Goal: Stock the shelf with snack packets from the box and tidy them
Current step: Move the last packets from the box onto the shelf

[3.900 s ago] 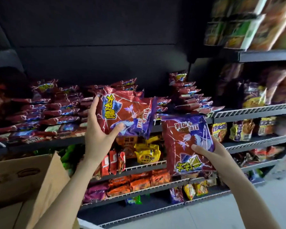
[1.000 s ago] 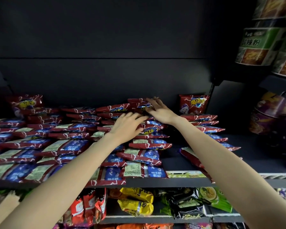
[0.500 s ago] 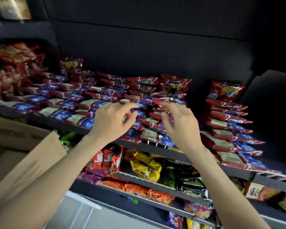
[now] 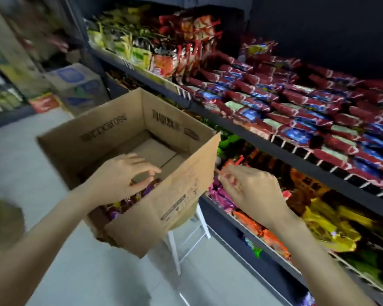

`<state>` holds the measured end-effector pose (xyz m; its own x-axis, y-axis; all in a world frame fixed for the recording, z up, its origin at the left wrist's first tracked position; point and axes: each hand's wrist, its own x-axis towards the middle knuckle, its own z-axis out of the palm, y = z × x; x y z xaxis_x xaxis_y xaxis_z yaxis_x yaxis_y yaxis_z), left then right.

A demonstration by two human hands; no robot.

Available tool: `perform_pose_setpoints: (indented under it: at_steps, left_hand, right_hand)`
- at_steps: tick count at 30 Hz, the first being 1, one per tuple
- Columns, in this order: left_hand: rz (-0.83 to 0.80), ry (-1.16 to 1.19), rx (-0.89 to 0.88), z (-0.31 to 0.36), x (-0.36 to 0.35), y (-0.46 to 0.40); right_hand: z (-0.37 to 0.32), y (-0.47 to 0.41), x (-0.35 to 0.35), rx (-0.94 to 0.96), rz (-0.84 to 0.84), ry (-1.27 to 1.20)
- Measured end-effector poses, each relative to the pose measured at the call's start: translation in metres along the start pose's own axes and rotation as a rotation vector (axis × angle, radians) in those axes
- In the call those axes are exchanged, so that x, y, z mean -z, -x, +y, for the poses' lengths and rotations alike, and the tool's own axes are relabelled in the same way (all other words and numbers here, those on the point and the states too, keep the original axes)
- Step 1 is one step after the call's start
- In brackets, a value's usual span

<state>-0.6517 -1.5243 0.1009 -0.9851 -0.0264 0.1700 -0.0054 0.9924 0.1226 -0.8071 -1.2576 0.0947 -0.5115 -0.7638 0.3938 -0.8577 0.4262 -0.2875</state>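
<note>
Cardboard box (image 4: 128,151) open on white stool (image 4: 186,244), purple snack packets (image 4: 128,200) inside at 6 o'clock corner. Left hand (image 4: 122,177) above them, fingers loosely curled, empty. Right hand (image 4: 252,191) likewise, at 3 o'clock, beyond raised flap. Shelf (image 4: 252,135) at 2 o'clock holds red packets (image 4: 296,107).

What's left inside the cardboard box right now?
The cardboard box shows a bare bottom at its far end and purple snack packets at the near end. The left hand and near wall hide how many.

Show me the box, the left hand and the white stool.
box (image 4: 177,191), head view, on its near outer wall
left hand (image 4: 122,175), head view, on the back of the hand
white stool (image 4: 175,250), head view, on a front leg
</note>
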Motion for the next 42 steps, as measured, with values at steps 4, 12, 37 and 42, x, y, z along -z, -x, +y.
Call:
perform_pose_setpoints:
  at_steps: [4,12,37,42]
  left_hand:
    - [-0.076,0.017,0.150,-0.098,-0.005,0.043]
    - [-0.280,-0.001,0.079,-0.235,-0.030,0.036]
    - [-0.922,-0.058,-0.382,-0.369,-0.186,-0.065]
    - [-1.063,0.160,-0.358,-0.375,-0.218,-0.066]
  right_hand:
    - [-0.055,-0.051,-0.059,0.019,-0.245,-0.140]
    - [-0.141,-0.159,-0.155,-0.001,-0.491,-0.043]
    - [-0.132,-0.213,-0.344,-0.500,-0.916,-0.319]
    - [-0.154,-0.184,-0.355,-0.327,-1.135,-0.057]
